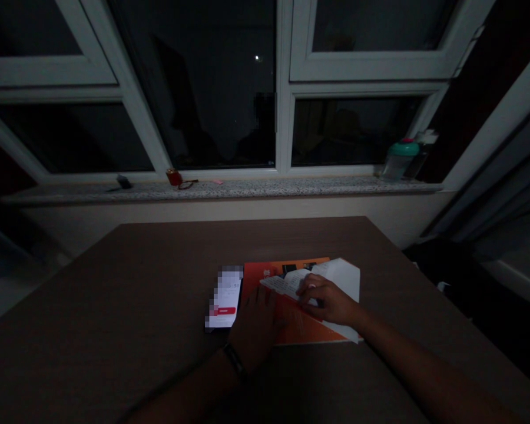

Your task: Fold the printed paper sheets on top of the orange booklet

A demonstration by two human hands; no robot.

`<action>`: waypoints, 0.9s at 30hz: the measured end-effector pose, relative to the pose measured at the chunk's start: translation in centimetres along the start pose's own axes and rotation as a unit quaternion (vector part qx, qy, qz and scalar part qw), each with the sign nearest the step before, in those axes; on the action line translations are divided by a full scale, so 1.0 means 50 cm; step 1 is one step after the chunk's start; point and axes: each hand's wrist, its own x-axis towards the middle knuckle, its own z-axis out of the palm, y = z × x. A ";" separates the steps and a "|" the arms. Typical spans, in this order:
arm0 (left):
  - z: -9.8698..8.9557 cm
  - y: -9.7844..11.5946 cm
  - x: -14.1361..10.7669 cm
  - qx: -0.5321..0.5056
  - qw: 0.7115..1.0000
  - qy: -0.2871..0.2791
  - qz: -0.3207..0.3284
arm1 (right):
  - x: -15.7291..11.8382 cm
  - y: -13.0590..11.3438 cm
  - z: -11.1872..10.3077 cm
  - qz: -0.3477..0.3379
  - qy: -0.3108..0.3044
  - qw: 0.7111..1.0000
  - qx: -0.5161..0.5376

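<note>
My left hand (256, 330) lies flat and palm-down on the near left part of an orange printed booklet (302, 321), with a dark band on its wrist. My right hand (329, 300) curls over a printed paper slip (285, 284) and appears to grip it between the fingers and thumb. Under and behind that hand, a folded white sheet (343, 280) sticks out past the booklet's right edge. Just left of my left hand, a phone (223, 297) lies with its lit screen pixelated. My hands hide much of the booklet.
The dark brown table (159, 294) runs to a wall below a speckled stone window sill (229, 189). On the sill stand a bottle with a green lid (400, 162), a small red object (174, 177), eyeglasses (186, 185) and a dark object (123, 182).
</note>
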 end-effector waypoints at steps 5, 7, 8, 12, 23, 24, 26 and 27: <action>-0.005 0.003 0.000 0.010 1.000 -0.007 -0.005 | 0.001 -0.001 0.000 0.000 0.002 1.000 0.001; -0.007 0.004 0.001 0.011 1.000 -0.005 -0.011 | 0.002 -0.004 -0.002 0.002 0.000 1.000 -0.002; -0.007 0.004 0.001 0.012 1.000 -0.001 -0.014 | 0.002 -0.006 -0.003 0.001 -0.001 1.000 -0.004; -0.006 0.000 0.002 0.016 1.000 0.006 -0.015 | 0.003 -0.009 -0.005 -0.004 0.002 1.000 -0.004; 0.001 -0.016 0.006 0.014 1.000 0.019 -0.012 | 0.001 -0.004 -0.001 -0.001 -0.001 1.000 -0.005; 0.001 -0.016 0.007 0.012 1.000 0.021 -0.010 | 0.002 -0.004 -0.002 0.000 -0.003 1.000 -0.006; 0.001 -0.017 0.007 0.010 1.000 0.024 -0.009 | 0.002 -0.006 -0.003 0.001 -0.004 1.000 -0.009; 0.001 -0.017 0.008 0.012 1.000 0.023 -0.010 | 0.002 -0.008 -0.004 0.003 -0.004 1.000 -0.010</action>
